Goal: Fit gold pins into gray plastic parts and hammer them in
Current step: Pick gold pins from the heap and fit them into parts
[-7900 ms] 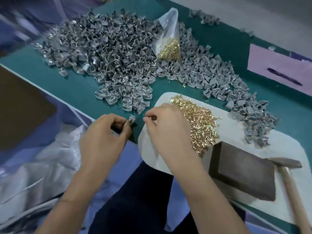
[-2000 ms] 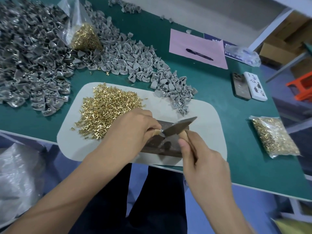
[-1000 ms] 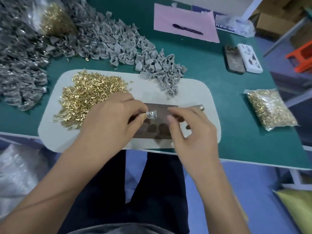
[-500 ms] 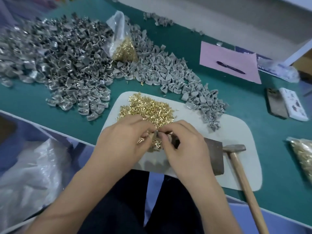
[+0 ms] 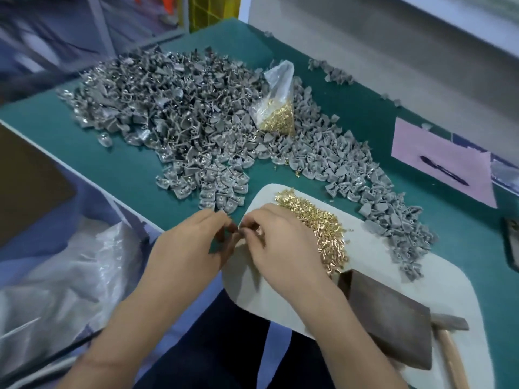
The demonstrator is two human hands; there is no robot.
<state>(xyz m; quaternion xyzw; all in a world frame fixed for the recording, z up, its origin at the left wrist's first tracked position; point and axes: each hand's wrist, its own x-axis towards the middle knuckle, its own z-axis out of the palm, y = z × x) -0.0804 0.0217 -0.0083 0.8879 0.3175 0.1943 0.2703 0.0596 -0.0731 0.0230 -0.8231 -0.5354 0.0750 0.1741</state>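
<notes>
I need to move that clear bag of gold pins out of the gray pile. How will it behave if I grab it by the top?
The clear bag looks thin and crumpled, so it will likely be floppy. Its gold pins sit bunched in the bottom, so it should hang bottom-heavy. Its top looks open, so tipping it may spill pins into the gray parts.

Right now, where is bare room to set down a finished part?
Bare green table left of the gray parts heap; bare white mat between gold pins and dark block. Crowded around both hands.
</notes>
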